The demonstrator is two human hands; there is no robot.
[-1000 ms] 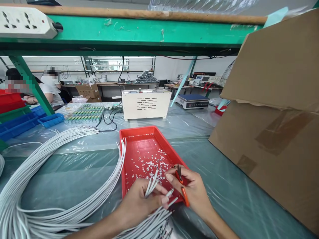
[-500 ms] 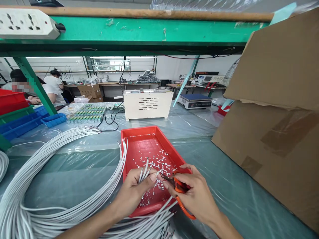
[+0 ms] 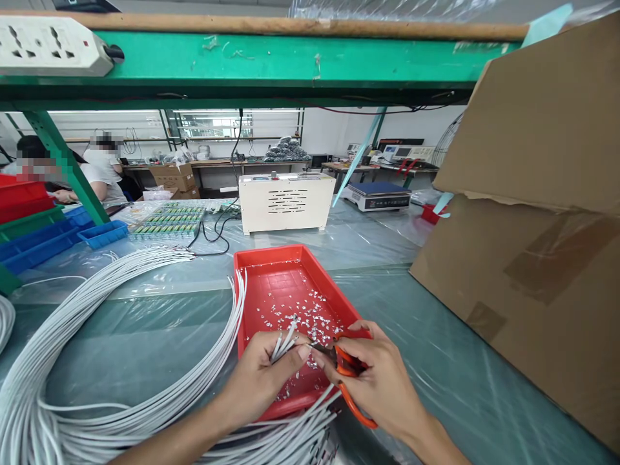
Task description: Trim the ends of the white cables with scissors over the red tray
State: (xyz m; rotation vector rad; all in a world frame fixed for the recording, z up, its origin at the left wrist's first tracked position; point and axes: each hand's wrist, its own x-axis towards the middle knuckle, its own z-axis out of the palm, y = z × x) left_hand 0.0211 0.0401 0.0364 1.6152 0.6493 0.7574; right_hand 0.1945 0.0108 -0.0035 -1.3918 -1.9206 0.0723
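Observation:
Over the near part of a red tray [image 3: 334,284], my left hand [image 3: 268,365] is closed on several white cables [image 3: 289,336], their ends poking up past the fingers. My right hand [image 3: 382,368] grips orange-handled scissors [image 3: 356,405], with the dark blades pointing left and meeting the left thumb and fingertips. Whether the blades touch a cable is hard to make out. Small white and silvery scraps [image 3: 310,316] lie scattered on the tray floor. A big looped bundle of white cables [image 3: 62,342] curves along the left, with cut ends [image 3: 314,426] below the tray.
A large cardboard box [image 3: 533,258] stands at the right. Behind the tray are a cream machine [image 3: 287,203] and a scale [image 3: 378,196]. Blue bins [image 3: 104,234] and green circuit boards [image 3: 169,219] sit at the left. A green shelf beam [image 3: 271,58] crosses overhead. Two people sit far left.
The scissor blades have moved slightly left, closer to my left fingertips. The cable ends in my left hand have tilted a little to the right.

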